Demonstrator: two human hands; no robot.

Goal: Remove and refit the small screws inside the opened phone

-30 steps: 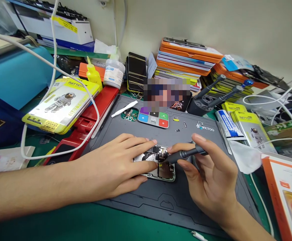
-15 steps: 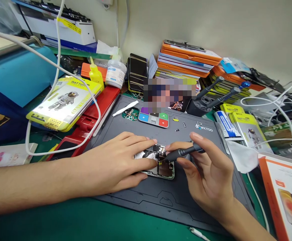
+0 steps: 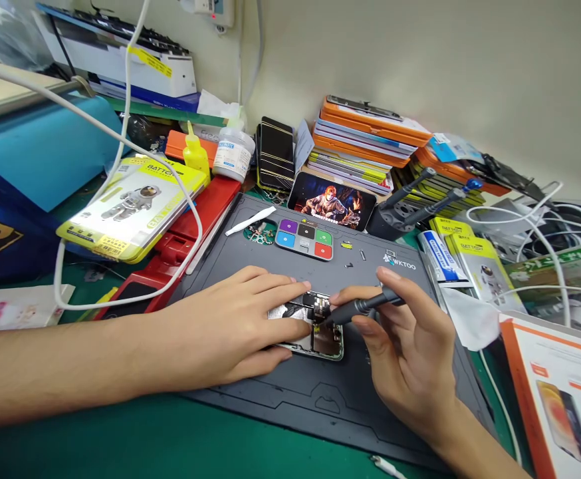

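An opened smartphone (image 3: 328, 339) lies on the grey work mat (image 3: 300, 392), its inner parts and a silvery area showing. Across its left part rests my left hand (image 3: 240, 326), which grips the phone: thumb by the near edge, index fingertip on the inside, other fingers toward the far edge. My right hand (image 3: 415, 352) pinches a dark screwdriver (image 3: 365, 305) between thumb and fingers. The driver is tilted, its tip pointing down into the phone beside my left index fingertip. Whether the tip touches a screw is too small to tell.
Behind the phone lie a colored parts tray (image 3: 304, 239), small loose parts (image 3: 349, 265) and a white pry tool (image 3: 250, 220). A propped phone (image 3: 333, 203) plays video beside a screwdriver holder (image 3: 390, 219). Battery packs (image 3: 135, 206) and a white cable (image 3: 198, 233) are at left, an orange-edged box (image 3: 550, 392) at right.
The camera view has shifted slightly, bringing more of the wall socket in. Both hands stay on the phone and screwdriver in nearly the same pose.
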